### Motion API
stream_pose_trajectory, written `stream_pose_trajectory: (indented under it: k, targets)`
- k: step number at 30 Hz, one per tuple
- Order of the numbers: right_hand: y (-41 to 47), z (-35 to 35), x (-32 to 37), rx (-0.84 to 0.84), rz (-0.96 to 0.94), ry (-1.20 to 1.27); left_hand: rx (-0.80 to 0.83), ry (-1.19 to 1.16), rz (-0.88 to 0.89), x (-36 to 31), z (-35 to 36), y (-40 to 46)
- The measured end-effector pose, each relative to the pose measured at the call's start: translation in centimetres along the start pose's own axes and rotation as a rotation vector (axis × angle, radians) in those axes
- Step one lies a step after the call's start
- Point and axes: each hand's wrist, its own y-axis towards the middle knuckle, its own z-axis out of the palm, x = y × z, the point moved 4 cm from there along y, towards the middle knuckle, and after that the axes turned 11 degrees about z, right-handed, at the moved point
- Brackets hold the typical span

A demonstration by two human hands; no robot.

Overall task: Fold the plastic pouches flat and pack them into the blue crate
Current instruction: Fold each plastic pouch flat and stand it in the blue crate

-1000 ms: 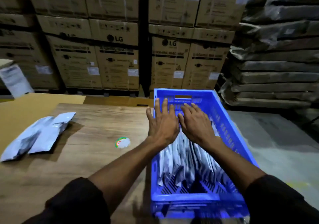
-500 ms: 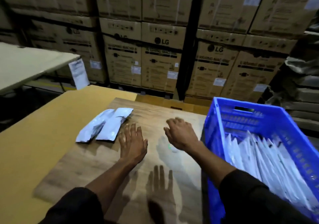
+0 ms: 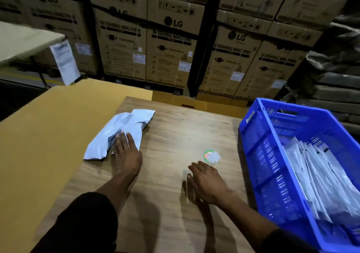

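Observation:
Two silvery plastic pouches (image 3: 124, 128) lie crumpled side by side on the wooden table top (image 3: 175, 128), left of centre. My left hand (image 3: 126, 155) lies on their near edge with its fingers straight, touching the plastic. My right hand (image 3: 208, 182) hovers low over the bare wood with relaxed fingers and holds nothing. The blue crate (image 3: 259, 131) stands at the table's right edge. Inside it, several flat folded pouches (image 3: 319, 178) stand packed on edge.
A small round green and white sticker or cap (image 3: 211, 156) lies on the wood just beyond my right hand. A tan cardboard sheet (image 3: 48, 128) adjoins the table on the left. Stacked washing machine cartons (image 3: 169, 44) fill the background, dark wrapped pallets (image 3: 335, 65) at right.
Both hands left the crate and crossed to the table. My left hand went on leftward until it touched the pouches. My right hand dropped back near the sticker. The view turned left.

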Motion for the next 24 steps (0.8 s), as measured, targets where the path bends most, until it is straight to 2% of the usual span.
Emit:
stream_pose_trajectory:
  k: [3,6,10,14,17,20,24]
  targets:
    - [0.5,-0.3,-0.6,-0.008,0.016,-0.007,-0.042,0.013,0.086,-0.1,1.1,-0.2]
    - [1.0,-0.9,-0.1,-0.032,0.042,0.041,-0.07,0.051,0.328,-1.7,2.7,-1.8]
    - [1.4,-1.0,0.3,-0.109,0.033,0.072,-0.012,0.017,0.642,-4.8,3.7,-4.6]
    - [0.6,-0.8,0.3,-0.146,0.014,0.019,-0.035,0.038,0.888,-6.1,3.5,-7.5]
    - [-0.6,0.7,0.2,-0.077,-0.004,-0.01,0.009,0.059,0.959,-5.6,3.6,-8.3]
    - [-1.6,3.2,-0.5,0.064,0.027,0.038,0.109,0.064,0.977,-4.9,3.3,-8.5]
    - [-2.8,4.4,-0.5,0.091,0.027,0.042,0.198,0.119,1.016,-4.3,2.0,-8.8]
